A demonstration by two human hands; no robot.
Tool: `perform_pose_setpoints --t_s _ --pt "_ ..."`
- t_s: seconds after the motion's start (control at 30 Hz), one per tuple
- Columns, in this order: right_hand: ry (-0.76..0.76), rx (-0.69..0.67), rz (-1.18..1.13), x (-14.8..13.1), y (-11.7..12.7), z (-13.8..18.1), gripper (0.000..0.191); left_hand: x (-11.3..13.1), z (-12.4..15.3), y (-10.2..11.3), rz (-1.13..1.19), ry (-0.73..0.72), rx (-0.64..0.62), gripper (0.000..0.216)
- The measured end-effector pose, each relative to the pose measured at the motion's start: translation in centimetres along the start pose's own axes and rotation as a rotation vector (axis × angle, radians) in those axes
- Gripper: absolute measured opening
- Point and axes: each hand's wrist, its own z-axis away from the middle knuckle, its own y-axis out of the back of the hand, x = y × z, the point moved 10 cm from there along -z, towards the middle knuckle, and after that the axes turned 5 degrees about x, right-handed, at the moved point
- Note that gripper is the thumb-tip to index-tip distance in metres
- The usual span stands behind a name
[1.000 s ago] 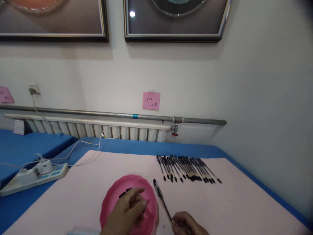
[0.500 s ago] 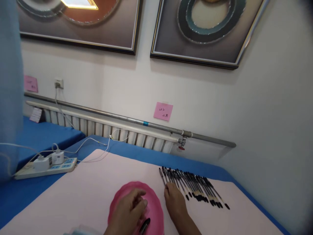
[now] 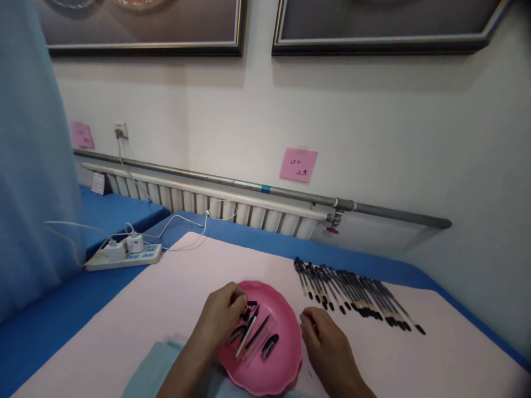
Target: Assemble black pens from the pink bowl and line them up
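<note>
Pen parts (image 3: 254,333) sit loose in the pink plate (image 3: 286,367). The left hand (image 3: 222,314) has its fingers curled onto the small black bits at the plate's far edge, but I can't tell if it's actually pinching one. The right hand (image 3: 327,342) is relaxed and empty on the surface (image 3: 166,287), just beside the plate. Risk I see: a nudge to that rim could scatter the tiny pieces. Count: one plate, roughly six loose parts, and a row of pens (image 3: 352,287) packed too tight to count, maybe twenty-odd.

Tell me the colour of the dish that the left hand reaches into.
Plain pink all over; the dish shows best in the head view, the only one here.
</note>
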Motion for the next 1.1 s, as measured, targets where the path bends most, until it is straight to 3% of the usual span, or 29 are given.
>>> perform_pose_setpoints --t_s 0.1,0.27,0.63,0.9,1.1 --pt "-0.029 -0.044 -0.087 -0.7 0.5 1.6 0.018 -0.3 0.2 -1.3 -0.283 -0.053 -0.053 0.017" --pt "-0.143 -0.13 -0.285 -0.8 0.3 2.3 0.02 -0.6 0.6 -3.0 -0.49 -0.086 -0.139 0.014" --pt "-0.212 -0.171 -0.431 0.2 -1.2 1.0 0.018 -1.5 0.4 -5.6 -0.882 -0.078 -0.108 0.025" --pt "-0.235 -0.197 -0.444 0.6 -1.7 1.1 0.017 -2.7 -0.1 -5.7 -0.882 -0.024 -0.146 0.014" --pt "-0.231 -0.197 -0.439 0.6 -1.6 1.0 0.016 -2.2 -0.4 -3.8 -0.774 -0.003 -0.049 0.014"
